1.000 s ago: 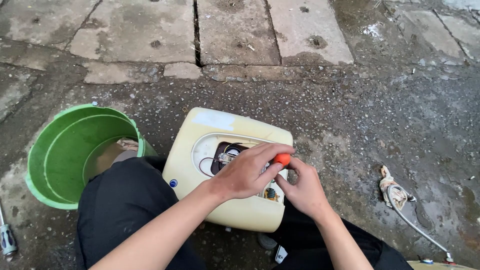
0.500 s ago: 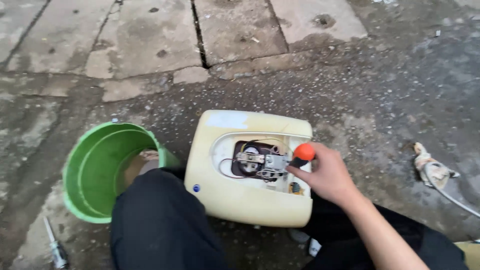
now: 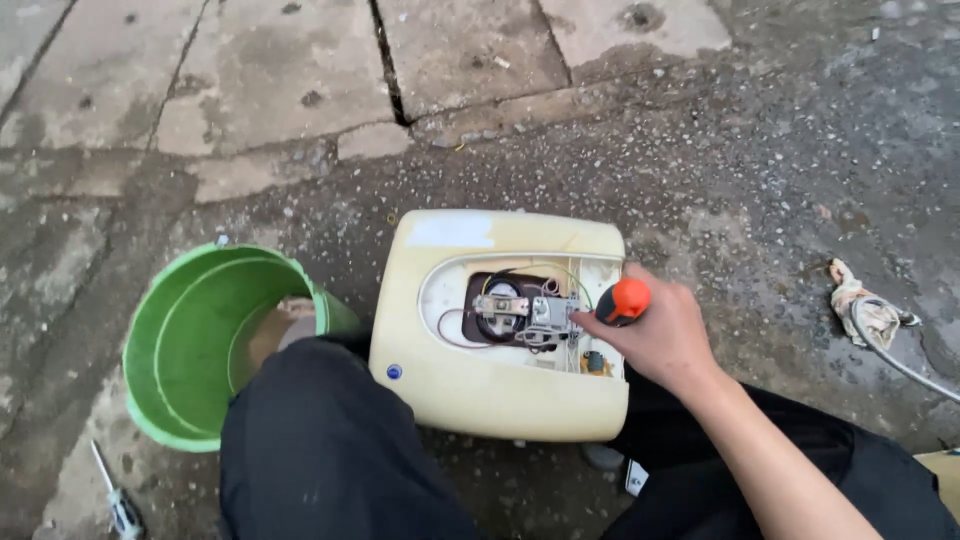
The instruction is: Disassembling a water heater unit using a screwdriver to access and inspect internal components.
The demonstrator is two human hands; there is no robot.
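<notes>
Cream-yellow plastic makes up the big box (image 3: 500,340) lying on the wet, rough ground (image 3: 760,170). It looks like a small water heater with its cover off. It sits between the person's two knees in black trousers (image 3: 330,450).

There is only one view, from the head, looking down.

One second ago both hands were bunched over the hole in the box. Half a second ago only the right hand was there, and now it is the same: the left hand has gone out of the picture, so I cannot say if it is open or closed. With it gone, the inside of the box is easy to see. There is a dark round part, a small grey metal block (image 3: 548,314) and thin wires (image 3: 520,272). So the work now rests on one hand and one tool.

The right hand (image 3: 660,335) is at the right edge of the hole. Its fingers are curled tight around a screwdriver with an orange and black handle (image 3: 624,300). The orange end pokes up out of the fist. The tip points toward the grey block, but the tip is too small to see if it touches.

A green bucket (image 3: 170,330) stands just beside the box on the left, touching the knee. Another screwdriver (image 3: 118,500) lies on the ground near the bucket, at the bottom left. A dirty rag with a thin hose (image 3: 870,315) lies well apart on the right.
</notes>
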